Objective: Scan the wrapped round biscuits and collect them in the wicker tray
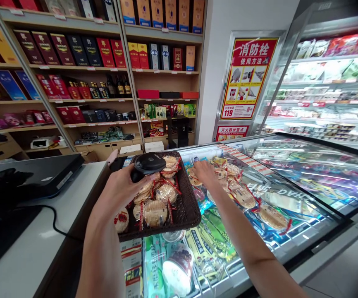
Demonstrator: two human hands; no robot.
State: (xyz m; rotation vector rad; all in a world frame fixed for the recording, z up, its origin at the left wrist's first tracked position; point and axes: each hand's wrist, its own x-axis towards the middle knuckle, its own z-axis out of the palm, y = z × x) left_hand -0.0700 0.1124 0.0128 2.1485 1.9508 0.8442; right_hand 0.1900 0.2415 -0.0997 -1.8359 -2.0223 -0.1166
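Observation:
My left hand (pixel 126 182) is closed round a black handheld barcode scanner (pixel 149 162), its rounded head over the far rim of a brown woven basket (pixel 185 198). Clear-wrapped round pastries (pixel 154 212) with red-edged packaging fill much of the basket. To the right, my right hand (pixel 204 170) reaches over the freezer's glass top, fingers curled down among more wrapped pastries (pixel 242 196). Whatever lies between those fingertips is hidden. A single wrapped pastry (pixel 273 217) lies farther right on the glass.
A freezer (pixel 318 200) with a glass top holds bagged ices and a tub (pixel 178 269). At left is a white counter (pixel 55 236) with a black flat device (pixel 36 174) and cable. Shelves of boxes (pixel 89 51) stand behind; a refrigerated display (pixel 330 82) stands at right.

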